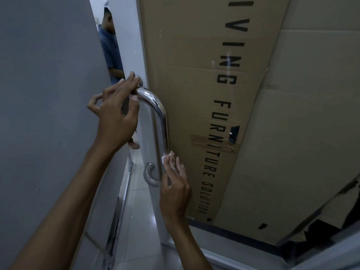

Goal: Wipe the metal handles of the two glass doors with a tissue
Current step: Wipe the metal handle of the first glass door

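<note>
Behind the glass door (148, 133) leans a large cardboard box (253, 114) printed with black lettering, and pale floor tiles (136, 211) show below. From my remote view, my right hand (175, 188) is closed around the lower stretch of the metal handle (162, 121), pressing a white tissue (165, 158) against the tube; the tissue peeks out above the fingers (180, 168), just under the long straight run. My left hand (115, 115) sits at the top of the same handle, thumb and forefinger pinched on the tube close to the upper mount, the other fingers curled loosely and holding nothing else. The handle is a polished U-shaped bar standing upright on the door's edge, its upper bend bright with reflection. A second curved handle end (150, 175) shows just left of my right hand, on the far face of the glass. To the left stands a grey frosted panel (48, 94), with a narrow gap between it and the door. Through that gap I see another person in a blue shirt (110, 47), partly hidden.
</note>
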Motion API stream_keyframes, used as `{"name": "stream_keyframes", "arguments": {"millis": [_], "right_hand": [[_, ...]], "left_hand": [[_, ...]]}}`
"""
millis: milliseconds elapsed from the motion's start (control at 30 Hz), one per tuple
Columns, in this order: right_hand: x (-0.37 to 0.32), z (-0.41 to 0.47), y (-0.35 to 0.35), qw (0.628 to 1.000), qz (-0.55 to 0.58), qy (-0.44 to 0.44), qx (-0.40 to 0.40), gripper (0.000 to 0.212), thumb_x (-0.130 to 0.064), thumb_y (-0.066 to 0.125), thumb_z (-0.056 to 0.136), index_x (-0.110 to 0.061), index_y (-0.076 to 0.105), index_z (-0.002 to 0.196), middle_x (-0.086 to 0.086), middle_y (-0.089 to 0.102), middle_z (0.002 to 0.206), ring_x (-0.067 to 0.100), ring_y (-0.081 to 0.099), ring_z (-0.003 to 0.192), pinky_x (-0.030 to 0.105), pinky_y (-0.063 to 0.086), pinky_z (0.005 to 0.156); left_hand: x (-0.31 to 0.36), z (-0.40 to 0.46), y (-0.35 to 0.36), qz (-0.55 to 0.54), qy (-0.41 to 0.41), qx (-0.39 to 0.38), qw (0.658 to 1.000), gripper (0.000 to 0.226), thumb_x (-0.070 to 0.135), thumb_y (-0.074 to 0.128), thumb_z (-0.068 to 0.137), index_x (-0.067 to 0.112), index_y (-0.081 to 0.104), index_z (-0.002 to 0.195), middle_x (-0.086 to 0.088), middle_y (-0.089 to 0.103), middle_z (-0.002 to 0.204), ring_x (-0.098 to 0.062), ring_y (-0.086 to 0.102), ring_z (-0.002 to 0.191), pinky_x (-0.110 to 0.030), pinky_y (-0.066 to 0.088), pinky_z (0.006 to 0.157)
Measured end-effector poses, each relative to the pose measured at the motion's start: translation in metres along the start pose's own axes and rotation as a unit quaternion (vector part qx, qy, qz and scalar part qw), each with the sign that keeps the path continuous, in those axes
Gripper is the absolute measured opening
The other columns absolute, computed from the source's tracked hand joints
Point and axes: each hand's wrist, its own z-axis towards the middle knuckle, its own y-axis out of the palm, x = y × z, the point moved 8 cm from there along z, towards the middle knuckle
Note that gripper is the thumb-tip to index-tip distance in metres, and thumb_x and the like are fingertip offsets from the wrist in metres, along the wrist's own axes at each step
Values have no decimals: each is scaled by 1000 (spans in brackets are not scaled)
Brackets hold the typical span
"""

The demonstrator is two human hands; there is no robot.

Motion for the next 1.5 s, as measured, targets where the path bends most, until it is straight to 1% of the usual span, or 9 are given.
{"name": "stream_keyframes", "arguments": {"millis": [200,333,467,533,967,1100,1233,1367,1500], "right_hand": [[5,11,3,992,30,122,24,48,-7,62,101,-35,55,140,-5,51,150,12,39,146,41,46,116],[-5,1,1,995,27,81,48,48,-3,65,97,-30,61,137,-14,51,144,-7,39,141,43,46,117],[12,5,5,984,13,179,12,45,-14,62,102,-39,57,139,-2,53,150,13,39,146,31,40,117],[4,-2,5,988,21,155,16,46,-12,63,101,-37,58,139,-6,53,149,4,39,144,31,41,118],[30,-12,12,968,38,248,21,42,-16,63,101,-39,64,136,-2,58,147,15,45,145,38,46,116],[17,-23,13,978,30,206,21,49,-7,64,99,-40,59,135,-18,53,142,-24,32,133,37,45,117],[32,-22,15,962,50,268,28,45,-11,64,100,-41,61,134,-4,58,146,11,45,144,40,47,115],[18,-31,16,977,32,207,30,50,-8,64,98,-44,60,133,-16,58,143,3,46,140,36,45,117],[37,-29,20,953,65,292,53,47,-12,63,99,-47,62,130,-4,63,142,18,51,142,42,52,110]], "left_hand": [[-1,1,1,-2,-2,1,1000,50,28,47,105,36,48,154,19,42,161,-2,35,149,-48,16,115],[-2,1,2,2,-1,-2,1000,50,30,45,105,35,47,154,18,42,162,-4,35,150,-48,16,115],[0,2,1,8,-1,1,1000,50,28,46,104,34,49,154,16,42,162,-4,35,149,-37,12,114],[0,1,2,6,0,3,1000,50,27,47,105,34,49,154,16,42,163,-4,35,149,-29,12,109],[-2,1,5,-3,0,0,1000,50,32,44,105,35,47,155,18,40,164,-1,31,151,-33,11,112],[-5,1,6,-7,-1,-3,1000,51,34,43,105,35,46,156,18,39,164,-2,30,152,-44,12,115],[-6,1,7,-5,-4,-4,1000,51,33,44,105,36,45,156,19,39,164,1,28,151,-48,13,117],[-6,0,6,-6,-5,-2,1000,50,31,45,106,37,45,156,19,39,163,4,27,150,-48,13,116],[-4,0,5,-7,0,-7,1000,52,32,45,104,37,46,155,19,38,164,0,29,151,-49,13,117]]}}
